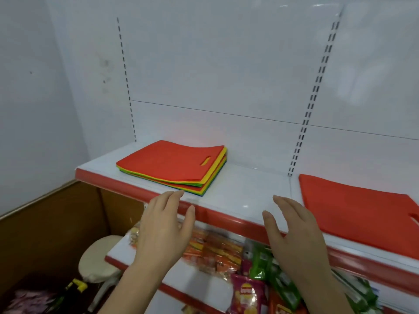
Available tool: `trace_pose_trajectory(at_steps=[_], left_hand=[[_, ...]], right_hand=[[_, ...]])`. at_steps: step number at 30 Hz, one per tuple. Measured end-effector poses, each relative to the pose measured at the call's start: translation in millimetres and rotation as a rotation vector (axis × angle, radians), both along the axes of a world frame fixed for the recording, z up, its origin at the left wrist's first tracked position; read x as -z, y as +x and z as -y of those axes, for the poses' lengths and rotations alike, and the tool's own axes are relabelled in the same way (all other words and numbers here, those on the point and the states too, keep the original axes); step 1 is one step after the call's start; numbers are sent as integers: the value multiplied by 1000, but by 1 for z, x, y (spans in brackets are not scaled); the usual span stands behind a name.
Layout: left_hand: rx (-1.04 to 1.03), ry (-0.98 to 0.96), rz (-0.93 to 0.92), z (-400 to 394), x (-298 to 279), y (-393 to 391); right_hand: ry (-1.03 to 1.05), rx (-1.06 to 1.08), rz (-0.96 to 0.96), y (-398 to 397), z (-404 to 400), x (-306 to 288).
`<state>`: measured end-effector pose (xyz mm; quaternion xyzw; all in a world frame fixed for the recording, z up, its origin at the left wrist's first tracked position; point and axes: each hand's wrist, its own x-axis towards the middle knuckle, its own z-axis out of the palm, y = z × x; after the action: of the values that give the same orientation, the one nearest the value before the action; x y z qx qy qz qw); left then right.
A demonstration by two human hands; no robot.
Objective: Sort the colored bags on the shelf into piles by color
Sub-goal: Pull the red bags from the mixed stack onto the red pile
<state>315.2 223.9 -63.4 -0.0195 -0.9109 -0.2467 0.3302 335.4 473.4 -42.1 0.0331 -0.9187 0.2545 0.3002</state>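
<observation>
My left hand (164, 225) was loose, fingers straight and gripping nothing, its fingertips just short of the near corner of the mixed stack of bags (174, 168) on the shelf (238, 191). That stack lay ahead and slightly to the left of both my hands, a red bag on top with yellow, green and more red edges showing beneath, its long axis running from the back left toward the front right, the handle slot (205, 160) toward the right end. My left hand was clearly the nearer one, so I judged it would take the top bag. My right hand (294, 232) was likewise relaxed and empty, hovering over the shelf's red front lip (226, 215), between the stack and the single red bag (358, 211) that lay flat well off to the right, past the slotted upright (301, 132). Nothing stood between my fingers and the stack; the bare white shelf ran open across to the red bag. Below the shelf were snack packets (249, 293) on a lower tier and a pale stool (99, 259) by the wooden panel, all out of the way
</observation>
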Motion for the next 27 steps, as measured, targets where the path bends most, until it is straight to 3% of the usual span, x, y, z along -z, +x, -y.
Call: trace_pose_trajectory(at_steps=[8, 22, 27], left_hand=[[-46, -10, 47, 87, 5, -31], [-99, -157, 44, 162, -2, -166], [-118, -215, 53, 181, 5, -211]], right_hand=[[28, 12, 10, -38, 85, -1], [50, 26, 30, -164, 142, -8], [168, 104, 189, -187, 152, -14]])
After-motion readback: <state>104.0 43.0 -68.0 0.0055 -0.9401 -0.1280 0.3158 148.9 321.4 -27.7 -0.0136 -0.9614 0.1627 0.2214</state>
